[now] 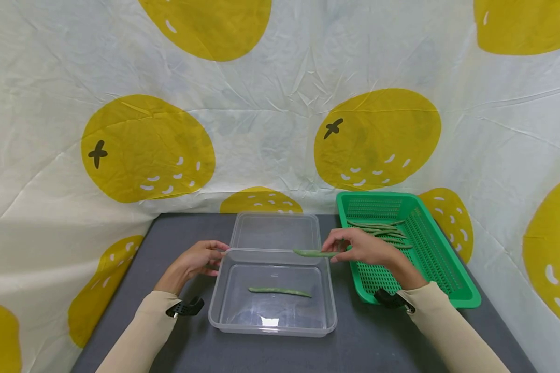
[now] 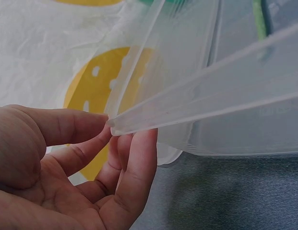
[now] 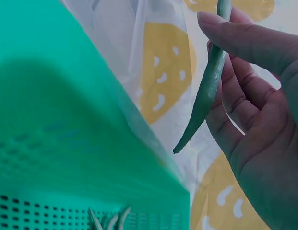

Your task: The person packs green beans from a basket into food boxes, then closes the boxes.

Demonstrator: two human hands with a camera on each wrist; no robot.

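A clear plastic container (image 1: 213,300) stands on the table with one green bean (image 1: 280,292) lying across its floor. My left hand (image 1: 198,261) pinches the container's far left corner; in the left wrist view, the thumb and fingers meet at the rim (image 2: 139,122). Between the thumb and fingers of my right hand (image 1: 361,247) is another green bean (image 1: 313,253), its free end pointing left over the container's far right corner. The right wrist view shows this held bean (image 3: 208,86) tapering to a thin tip, near the basket's edge.
To the right sits a green perforated basket (image 1: 463,292) with several green beans (image 1: 387,233) heaped toward its back. A flat clear plastic lid (image 1: 275,230) lies behind the container. A white cloth (image 1: 261,140) with yellow fruit prints hangs behind the dark table (image 1: 177,235).
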